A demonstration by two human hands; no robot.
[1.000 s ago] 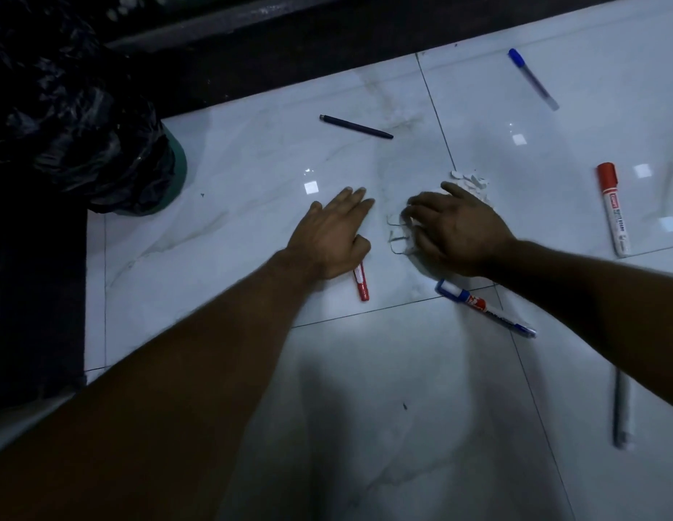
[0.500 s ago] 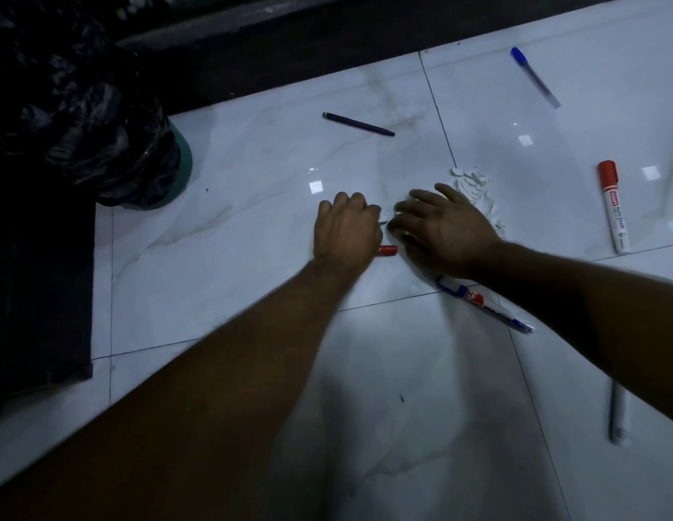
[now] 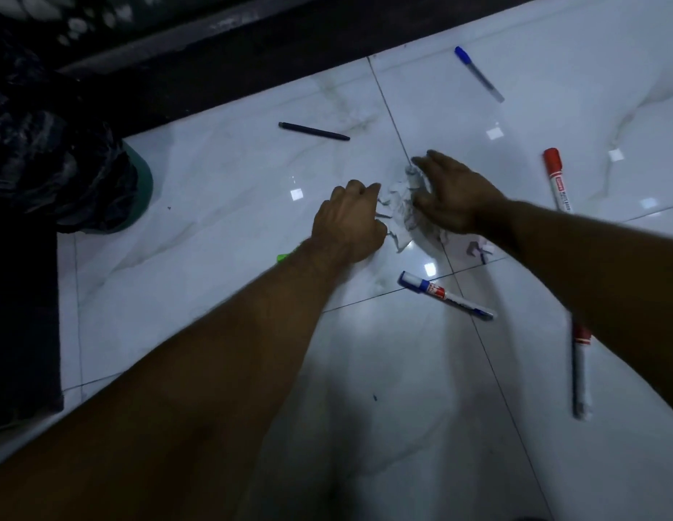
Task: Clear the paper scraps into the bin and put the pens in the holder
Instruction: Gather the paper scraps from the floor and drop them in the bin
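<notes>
A heap of crumpled white paper scraps lies on the white tiled floor between my hands. My left hand is curled into a loose fist, its knuckles against the heap's left edge; what is under the palm is hidden. My right hand hovers with fingers spread over the heap's right side. A few more scraps lie beside my right forearm. The bin, green and lined with a black bag, stands at the far left. No pen holder is in view.
Pens lie scattered: a dark pen, a blue-capped pen, a red marker, a blue-and-red marker, a red-and-white marker, and a green tip beside my left forearm. A dark step borders the tiles behind.
Both hands have pushed the scraps together into one heap. My left hand went from flat to curled. The small red pen beside it is out of sight now.
</notes>
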